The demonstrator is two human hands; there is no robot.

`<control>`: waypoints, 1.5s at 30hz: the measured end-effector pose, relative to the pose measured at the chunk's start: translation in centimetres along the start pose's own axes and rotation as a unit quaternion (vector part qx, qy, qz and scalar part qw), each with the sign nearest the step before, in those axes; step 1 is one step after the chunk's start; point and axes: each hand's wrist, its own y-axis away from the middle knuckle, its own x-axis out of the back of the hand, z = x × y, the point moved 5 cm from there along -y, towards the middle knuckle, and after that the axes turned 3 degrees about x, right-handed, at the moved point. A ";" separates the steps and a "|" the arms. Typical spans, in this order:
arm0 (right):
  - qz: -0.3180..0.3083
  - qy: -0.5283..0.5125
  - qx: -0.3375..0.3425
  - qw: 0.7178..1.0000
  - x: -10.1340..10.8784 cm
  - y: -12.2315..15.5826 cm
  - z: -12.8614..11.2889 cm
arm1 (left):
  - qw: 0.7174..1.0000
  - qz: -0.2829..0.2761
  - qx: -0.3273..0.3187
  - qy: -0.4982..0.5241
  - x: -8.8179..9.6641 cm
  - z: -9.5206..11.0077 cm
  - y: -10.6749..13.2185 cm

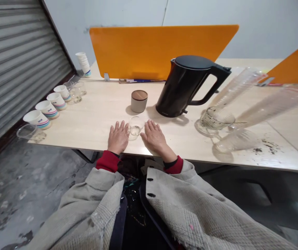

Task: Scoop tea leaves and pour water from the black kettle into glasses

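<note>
Paper cups (47, 109) line the table's left edge, with open tabletop (91, 114) before them. My left hand (118, 138) lies flat, open, empty, near the front edge. A small clear glass (136, 127), a little liquid inside, stands just between both hands, ungrasped. My right hand (154, 138) is open flat too, with a black kettle (180, 90) beyond it.

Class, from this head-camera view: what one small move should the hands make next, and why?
Probably the right hand should grasp the small glass cup: it stands free between that hand and the left hand, both lying open on the table.
</note>
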 end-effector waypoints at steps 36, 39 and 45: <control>0.049 0.018 0.027 0.998 -1.3 -0.2 0.7 | 1.000 0.001 0.003 0.017 0.1 -0.1 0.3; 0.039 0.019 0.020 0.999 -1.2 -0.1 0.5 | 1.000 0.003 0.002 0.016 0.0 -0.1 0.3; 0.045 0.021 0.020 0.999 -1.3 -0.2 0.5 | 1.000 -0.004 0.000 0.012 0.1 -0.1 0.4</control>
